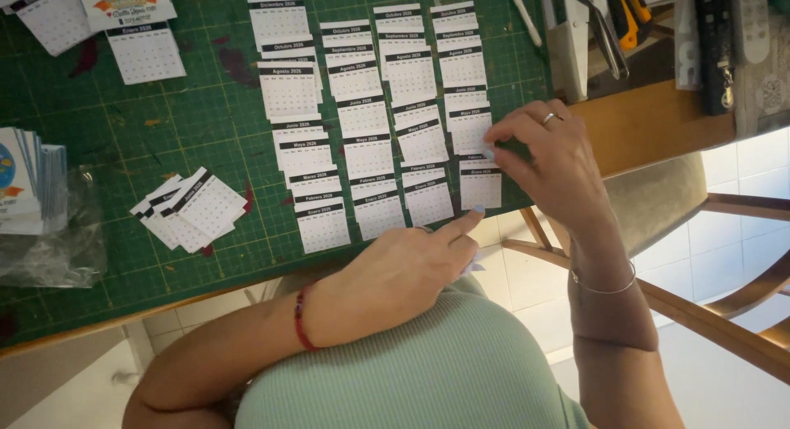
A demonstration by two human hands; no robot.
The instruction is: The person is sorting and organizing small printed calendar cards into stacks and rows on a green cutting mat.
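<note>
green mat point(164, 124), calendar slip point(471, 131) under right hand point(547, 161)

Small white paper calendar cards point(480, 188) with black header bands and faint date grids, rectangular, lying flat and face up. Arranged in four overlapping columns on the green gridded cutting mat point(164, 116); the rightmost column's lower cards lie nearest the mat's front edge.

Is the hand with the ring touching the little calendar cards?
Touching. The head view shows the right hand with its fingertips pressed on a card in the rightmost column.
</note>
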